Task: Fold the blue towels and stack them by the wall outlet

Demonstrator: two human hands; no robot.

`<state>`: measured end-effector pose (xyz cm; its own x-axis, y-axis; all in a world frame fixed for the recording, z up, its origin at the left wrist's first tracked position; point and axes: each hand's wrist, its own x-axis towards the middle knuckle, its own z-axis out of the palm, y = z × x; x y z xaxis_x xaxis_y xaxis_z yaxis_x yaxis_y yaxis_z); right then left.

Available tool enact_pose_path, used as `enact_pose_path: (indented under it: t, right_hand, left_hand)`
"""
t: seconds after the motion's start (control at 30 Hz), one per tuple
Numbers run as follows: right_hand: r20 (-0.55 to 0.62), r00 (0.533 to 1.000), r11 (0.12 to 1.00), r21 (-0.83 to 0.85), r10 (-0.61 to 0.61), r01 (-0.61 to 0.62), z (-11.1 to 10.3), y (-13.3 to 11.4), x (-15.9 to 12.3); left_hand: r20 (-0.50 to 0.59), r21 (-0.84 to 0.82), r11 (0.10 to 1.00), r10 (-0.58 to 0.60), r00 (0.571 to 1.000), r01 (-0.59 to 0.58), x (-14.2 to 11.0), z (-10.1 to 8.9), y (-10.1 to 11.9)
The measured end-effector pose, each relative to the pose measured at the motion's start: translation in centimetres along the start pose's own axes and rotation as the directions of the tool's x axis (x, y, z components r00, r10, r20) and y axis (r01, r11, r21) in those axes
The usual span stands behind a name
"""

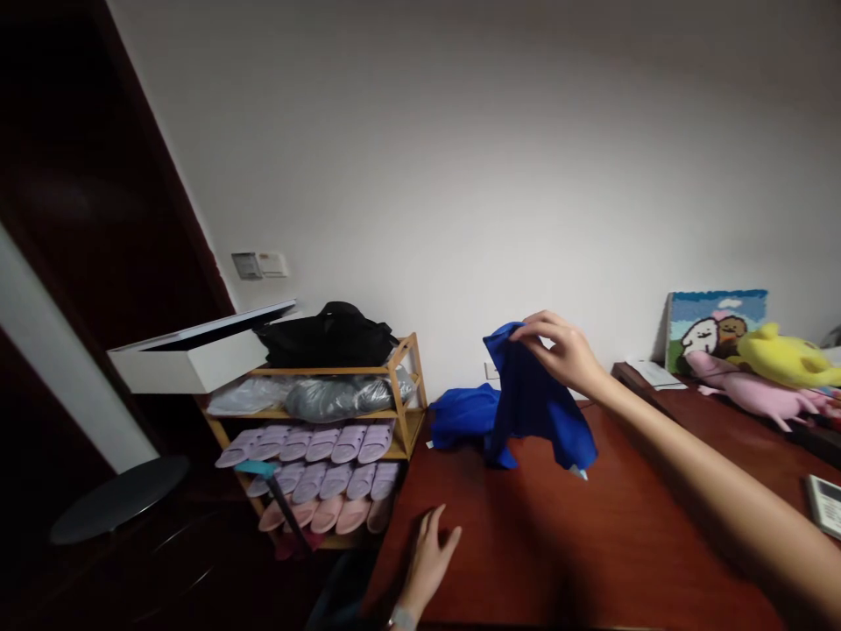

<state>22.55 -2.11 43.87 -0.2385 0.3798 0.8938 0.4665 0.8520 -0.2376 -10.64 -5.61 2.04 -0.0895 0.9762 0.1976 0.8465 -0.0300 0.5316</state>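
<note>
My right hand is raised over the dark red wooden table and pinches the top of a blue cloth, which hangs down with its lower edge touching the tabletop. More blue cloth lies bunched on the table's far left corner, joined to or just behind the hanging piece. My left hand rests flat on the table near its left edge, fingers stretched out, holding nothing.
A wooden rack with rows of pale purple and pink slippers stands left of the table, a black bag and an open white box on top. Plush toys, a picture and papers sit far right.
</note>
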Motion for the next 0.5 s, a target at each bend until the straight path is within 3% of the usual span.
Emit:
enact_pose_path:
  t: [0.1, 0.23, 0.3, 0.4, 0.5]
  right_hand:
    - [0.097, 0.995, 0.999, 0.043, -0.002, -0.002, -2.0, -1.8, -0.4]
    - [0.175, 0.984, 0.997, 0.081, -0.032, 0.018, -4.4, -4.7, -0.6]
    - [0.189, 0.981, 0.997, 0.071, -0.045, 0.032, -5.5, -6.3, -0.7]
    - [0.2, 0.977, 0.997, 0.039, -0.073, 0.067, -6.4, -8.6, -0.8]
    - [0.161, 0.983, 0.996, -0.006, -0.091, 0.093, -6.6, -10.1, -1.0]
  left_hand:
    - [0.038, -0.38, 0.914, 0.168, 0.985, -0.141, 0.9, -1.8, 7.1]
    - [-0.12, -0.643, 0.701, 0.305, 0.945, -0.308, 1.9, -5.4, 17.9]
    - [-0.207, -0.679, 0.602, 0.392, 0.896, -0.42, 1.9, -8.0, 22.5]
    - [-0.384, -0.609, 0.535, 0.446, 0.808, -0.585, 1.0, -12.3, 27.6]
    - [-0.605, -0.408, 0.521, 0.46, 0.65, -0.749, -0.6, -16.2, 30.7]
